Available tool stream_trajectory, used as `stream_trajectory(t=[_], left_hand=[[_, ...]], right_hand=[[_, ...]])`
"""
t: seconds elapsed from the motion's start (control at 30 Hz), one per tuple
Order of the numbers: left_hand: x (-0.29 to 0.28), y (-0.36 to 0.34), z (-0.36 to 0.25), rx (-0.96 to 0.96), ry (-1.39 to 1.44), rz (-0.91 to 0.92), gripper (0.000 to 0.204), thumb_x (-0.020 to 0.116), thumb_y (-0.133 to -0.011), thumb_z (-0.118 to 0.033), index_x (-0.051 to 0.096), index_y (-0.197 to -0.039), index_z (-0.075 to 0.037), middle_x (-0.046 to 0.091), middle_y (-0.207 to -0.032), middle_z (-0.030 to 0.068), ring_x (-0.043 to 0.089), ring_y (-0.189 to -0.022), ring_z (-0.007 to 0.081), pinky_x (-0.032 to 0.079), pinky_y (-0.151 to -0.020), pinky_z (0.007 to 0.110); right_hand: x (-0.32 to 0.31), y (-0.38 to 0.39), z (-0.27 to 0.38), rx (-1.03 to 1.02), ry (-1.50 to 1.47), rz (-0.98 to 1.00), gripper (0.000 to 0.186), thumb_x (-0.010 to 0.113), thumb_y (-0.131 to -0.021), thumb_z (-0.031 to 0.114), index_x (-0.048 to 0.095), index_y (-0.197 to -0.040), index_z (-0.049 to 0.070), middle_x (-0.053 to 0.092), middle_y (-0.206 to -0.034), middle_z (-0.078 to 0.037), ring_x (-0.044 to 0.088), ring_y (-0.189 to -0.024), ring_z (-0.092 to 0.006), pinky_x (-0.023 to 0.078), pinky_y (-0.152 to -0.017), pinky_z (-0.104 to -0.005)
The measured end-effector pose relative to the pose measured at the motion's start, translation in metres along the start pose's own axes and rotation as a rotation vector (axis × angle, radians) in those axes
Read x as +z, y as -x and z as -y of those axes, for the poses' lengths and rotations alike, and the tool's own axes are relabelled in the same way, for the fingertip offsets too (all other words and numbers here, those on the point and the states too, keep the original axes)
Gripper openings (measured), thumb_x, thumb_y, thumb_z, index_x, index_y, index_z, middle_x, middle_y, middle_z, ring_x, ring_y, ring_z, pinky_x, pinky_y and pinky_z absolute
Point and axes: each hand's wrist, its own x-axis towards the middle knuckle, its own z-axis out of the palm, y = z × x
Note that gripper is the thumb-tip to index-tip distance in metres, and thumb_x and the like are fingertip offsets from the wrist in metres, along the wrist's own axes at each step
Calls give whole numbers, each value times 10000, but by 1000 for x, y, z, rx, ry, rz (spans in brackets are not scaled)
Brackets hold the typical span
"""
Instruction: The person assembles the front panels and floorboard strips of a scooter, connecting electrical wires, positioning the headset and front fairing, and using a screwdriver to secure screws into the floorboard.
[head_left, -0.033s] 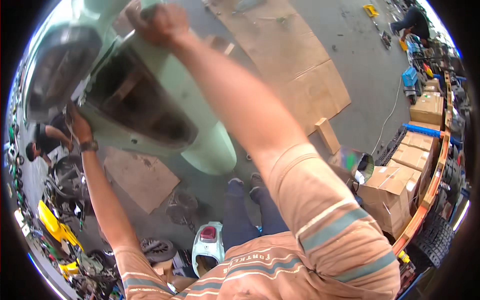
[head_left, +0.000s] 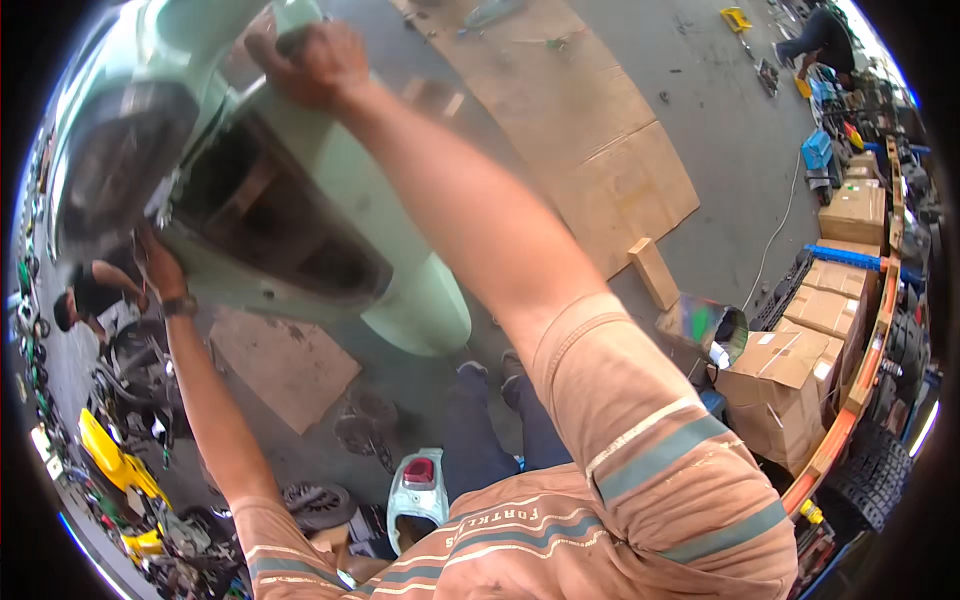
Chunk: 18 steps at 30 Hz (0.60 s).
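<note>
A large pale green scooter body panel point(head_left: 340, 170) fills the upper left, with a long dark opening in its middle and a rounded green lower end. Beside it, farther left, is a green part with a dark glossy oval point(head_left: 125, 165). My right hand point(head_left: 312, 65) is closed at the panel's upper edge; its grip is partly blurred. At the panel's lower left edge, close to the gap between the two green parts, my left hand point(head_left: 160, 265) grips from the side, its fingers partly hidden. A dark band circles my left wrist.
Flattened cardboard point(head_left: 600, 150) covers floor ahead, with a smaller sheet point(head_left: 285, 360) below the panel. Cartons point(head_left: 775, 385) stand at right along an orange rack beam point(head_left: 845, 420). A pale green part with a red light point(head_left: 418, 480) is near my legs. Two people crouch farther away.
The green panel has shifted slightly downward, and my right hand has moved a little to the left with it. Both hands keep their places on the panel.
</note>
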Motion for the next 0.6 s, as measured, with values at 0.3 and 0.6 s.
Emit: stream_trajectory(t=[0.3, 0.6], left_hand=[[-51, 61, -127, -353, -207, -129, 430, 363, -1064, -172, 396, -1421, 64, 383, -1479, 287, 393, -1360, 395, 319, -1139, 458], [248, 133, -533, -440, 609, 715, 246, 606, -914, -118, 632, -1130, -2, 626, -1167, 181, 582, -1098, 359, 440, -980, 441]], right_hand=[[-199, 159, -290, 741, 209, 110, 490, 611, -929, 468, 681, -1148, 35, 701, -1059, -196, 659, -1014, -349, 508, -869, -429], [-297, 133, -683, 1133, 510, 359, 371, 659, -877, 310, 708, -1086, 7, 710, -1054, -218, 671, -1065, -343, 510, -945, -421]])
